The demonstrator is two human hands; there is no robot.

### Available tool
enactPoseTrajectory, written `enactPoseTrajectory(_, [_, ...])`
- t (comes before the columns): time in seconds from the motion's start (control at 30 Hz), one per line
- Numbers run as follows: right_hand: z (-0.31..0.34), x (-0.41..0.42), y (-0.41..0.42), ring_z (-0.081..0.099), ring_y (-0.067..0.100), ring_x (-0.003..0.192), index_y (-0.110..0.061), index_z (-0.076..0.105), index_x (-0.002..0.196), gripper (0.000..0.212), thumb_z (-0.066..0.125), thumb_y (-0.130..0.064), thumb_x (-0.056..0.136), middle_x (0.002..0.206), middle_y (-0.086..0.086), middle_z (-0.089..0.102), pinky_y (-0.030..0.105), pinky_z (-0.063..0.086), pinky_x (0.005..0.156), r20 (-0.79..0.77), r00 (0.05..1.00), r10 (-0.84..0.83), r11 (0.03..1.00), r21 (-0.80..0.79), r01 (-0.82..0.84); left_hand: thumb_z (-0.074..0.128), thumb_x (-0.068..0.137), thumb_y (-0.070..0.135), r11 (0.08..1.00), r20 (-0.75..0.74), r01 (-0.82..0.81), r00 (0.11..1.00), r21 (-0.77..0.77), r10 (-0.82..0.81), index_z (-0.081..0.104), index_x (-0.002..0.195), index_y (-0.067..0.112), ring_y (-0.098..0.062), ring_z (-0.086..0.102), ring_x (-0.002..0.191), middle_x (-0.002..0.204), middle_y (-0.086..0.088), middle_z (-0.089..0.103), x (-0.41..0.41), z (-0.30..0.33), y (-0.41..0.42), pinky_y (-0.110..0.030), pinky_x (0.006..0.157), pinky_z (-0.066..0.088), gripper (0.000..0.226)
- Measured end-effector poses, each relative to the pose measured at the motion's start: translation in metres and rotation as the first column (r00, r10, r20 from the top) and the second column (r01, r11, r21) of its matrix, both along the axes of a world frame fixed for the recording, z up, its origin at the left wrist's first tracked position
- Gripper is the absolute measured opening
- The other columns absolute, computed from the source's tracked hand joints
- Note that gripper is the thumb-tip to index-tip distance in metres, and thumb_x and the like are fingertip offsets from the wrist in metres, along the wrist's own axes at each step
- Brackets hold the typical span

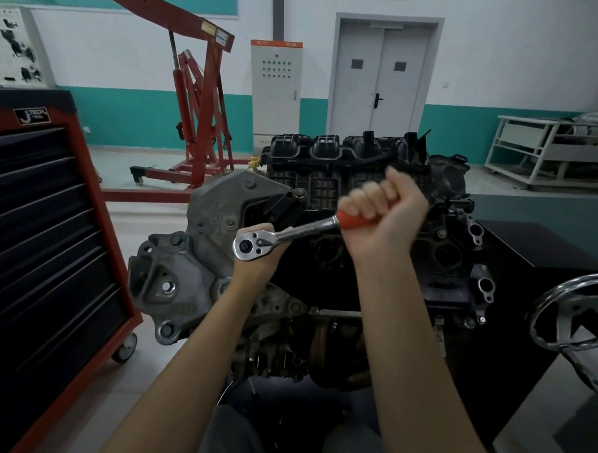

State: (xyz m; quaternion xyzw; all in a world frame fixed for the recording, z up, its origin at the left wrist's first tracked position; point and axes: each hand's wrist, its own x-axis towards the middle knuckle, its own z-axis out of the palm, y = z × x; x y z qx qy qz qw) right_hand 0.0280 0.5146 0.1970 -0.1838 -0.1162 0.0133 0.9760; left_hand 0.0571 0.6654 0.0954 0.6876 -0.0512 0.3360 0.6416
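As we lean over it, engine: right in front of us, black manifold still in place.
Progress: we judge the job midway; whatever the ratchet turns is hidden under its head, so how much is left is unclear.
Right hand: clenched round the red handle.
Left hand: cupping the head from below.
Ratchet: over the engine's near-left face; long axis runs from head, low-left, to handle, up-right.
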Motion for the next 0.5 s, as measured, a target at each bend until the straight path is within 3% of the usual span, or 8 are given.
enactPoseTrajectory(0.1, [-0.034,-0.029,-0.002,0.026,0.009,0.038,-0.022,0.037,0.048,0.047,0.043,-0.017,0.094,0.043,-0.008,0.028,0.020,0.032,0.041,-0.045,0.992,-0.118,0.980,0.154,0.123,0.072,0.085,0.020,0.995,0.042,-0.096,0.995,0.039,0.094,0.036,0.051,0.014,-0.002,0.033,0.043,0.047,0.006,0.036,-0.001,0.005,-0.006,-0.013,0.047,0.031,0.050])
enactPoseTrajectory(0.23, [-0.051,-0.041,0.002,0.027,0.010,0.039,-0.020,0.036,0.050,0.046,0.041,-0.019,0.095,0.043,-0.006,0.029,0.022,0.036,0.045,-0.034,0.984,-0.174,0.965,0.195,0.177,0.069,0.088,0.018,0.995,0.024,-0.075,0.997,0.064,0.074,0.025,0.047,0.017,-0.004,0.023,0.038,0.041,0.011,0.026,0.001,0.006,-0.007,-0.015,0.043,0.023,0.060])
enactPoseTrajectory(0.33, [-0.035,-0.023,-0.002,0.024,0.010,0.037,-0.021,0.034,0.049,0.047,0.039,-0.016,0.096,0.041,-0.007,0.027,0.021,0.031,0.042,0.033,0.992,-0.125,0.983,0.139,0.120,0.063,0.091,0.012,0.998,-0.005,-0.051,0.999,0.047,0.051,0.033,0.049,0.012,-0.004,0.025,0.038,0.043,0.008,0.029,0.006,0.004,-0.004,-0.017,0.043,0.022,0.053])
enactPoseTrajectory(0.43, [-0.003,0.002,-0.002,0.022,0.009,0.035,-0.021,0.036,0.046,0.048,0.041,-0.013,0.094,0.039,-0.007,0.027,0.019,0.027,0.039,0.076,0.997,-0.009,1.000,-0.009,0.010,0.062,0.090,0.009,0.996,-0.091,-0.094,0.991,0.003,0.094,0.048,0.061,0.010,-0.010,0.039,0.051,0.055,-0.004,0.041,0.009,0.001,-0.004,-0.026,0.052,0.034,0.032])
enactPoseTrajectory(0.5, [0.018,0.017,0.003,0.023,0.009,0.033,-0.020,0.038,0.043,0.051,0.042,-0.011,0.093,0.038,-0.007,0.028,0.016,0.028,0.037,0.081,0.994,0.072,0.990,-0.130,-0.061,0.062,0.089,0.014,0.997,-0.136,-0.056,0.990,-0.059,0.048,0.045,0.060,0.015,-0.011,0.041,0.054,0.052,0.005,0.044,0.009,-0.001,-0.003,-0.024,0.052,0.037,0.033])
